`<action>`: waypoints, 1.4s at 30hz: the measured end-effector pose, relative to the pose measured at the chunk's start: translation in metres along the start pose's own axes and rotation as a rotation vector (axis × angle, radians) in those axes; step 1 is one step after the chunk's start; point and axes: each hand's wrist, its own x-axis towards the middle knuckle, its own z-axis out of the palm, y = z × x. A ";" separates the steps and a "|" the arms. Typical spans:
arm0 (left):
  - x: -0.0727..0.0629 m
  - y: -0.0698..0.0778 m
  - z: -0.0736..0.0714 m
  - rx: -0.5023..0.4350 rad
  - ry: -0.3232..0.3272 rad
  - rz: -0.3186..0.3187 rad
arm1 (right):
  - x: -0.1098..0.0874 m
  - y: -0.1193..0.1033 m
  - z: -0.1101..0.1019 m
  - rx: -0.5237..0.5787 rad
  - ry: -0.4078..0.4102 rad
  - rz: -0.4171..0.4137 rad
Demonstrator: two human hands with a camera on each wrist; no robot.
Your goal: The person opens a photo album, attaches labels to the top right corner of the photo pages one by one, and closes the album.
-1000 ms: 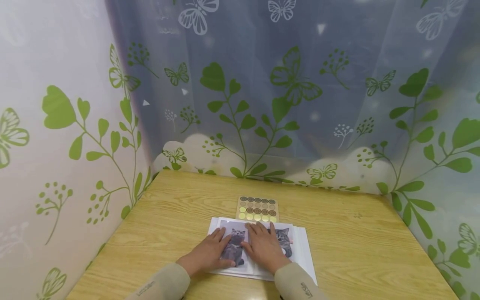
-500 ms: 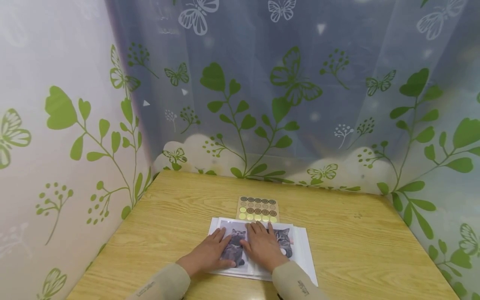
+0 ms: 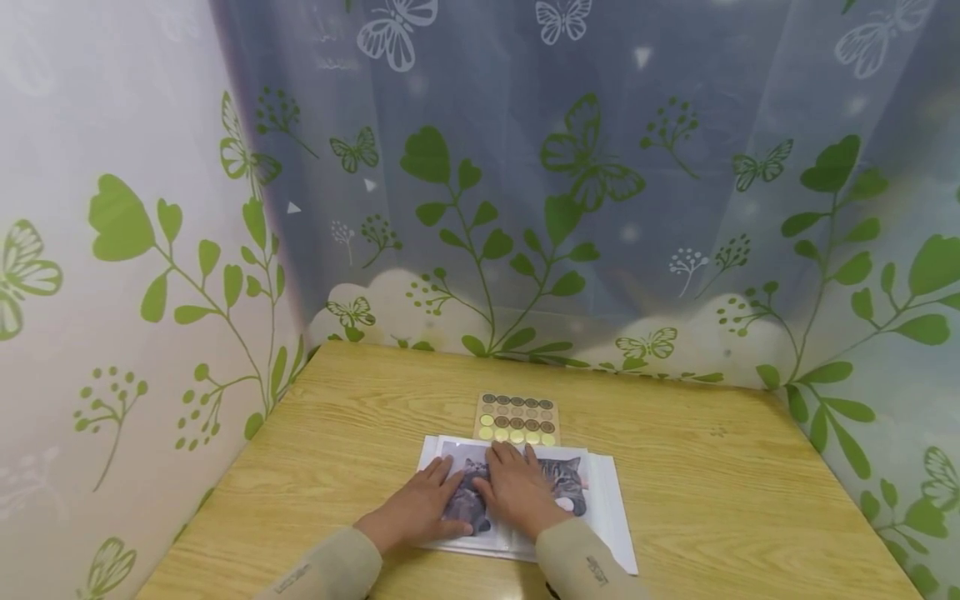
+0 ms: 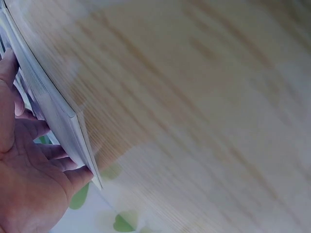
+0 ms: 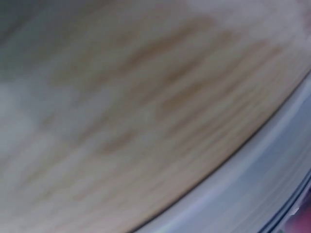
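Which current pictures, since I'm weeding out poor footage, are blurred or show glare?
Head view: left hand, right hand and book fairly clear, slight glare on the table at the bottom edge; left wrist view: book edge fairly clear, table soft toward the upper right, with pale reflections; right wrist view: blurriest, wood grain smeared, the reddish patch in the lower right corner too blurred to name.

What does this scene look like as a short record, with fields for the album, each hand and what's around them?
Album: open, left photo and right photo both showing cats
Left hand: rests on left photo
Right hand: rests near album's middle
Beyond album: card with rows of discs
Surface: wood-grain table
Backdrop: leaf-and-butterfly curtain
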 end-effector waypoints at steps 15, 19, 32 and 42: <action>0.000 0.001 0.000 0.001 -0.003 -0.006 | -0.006 -0.008 -0.002 -0.069 0.042 -0.046; -0.001 0.002 -0.001 -0.005 -0.001 -0.011 | -0.009 -0.007 -0.002 -0.073 0.049 -0.064; -0.001 0.001 0.000 -0.004 0.012 -0.003 | -0.017 0.005 -0.002 -0.082 0.030 -0.089; -0.002 0.003 -0.003 -0.006 0.010 -0.006 | -0.021 0.010 -0.004 -0.123 0.057 -0.092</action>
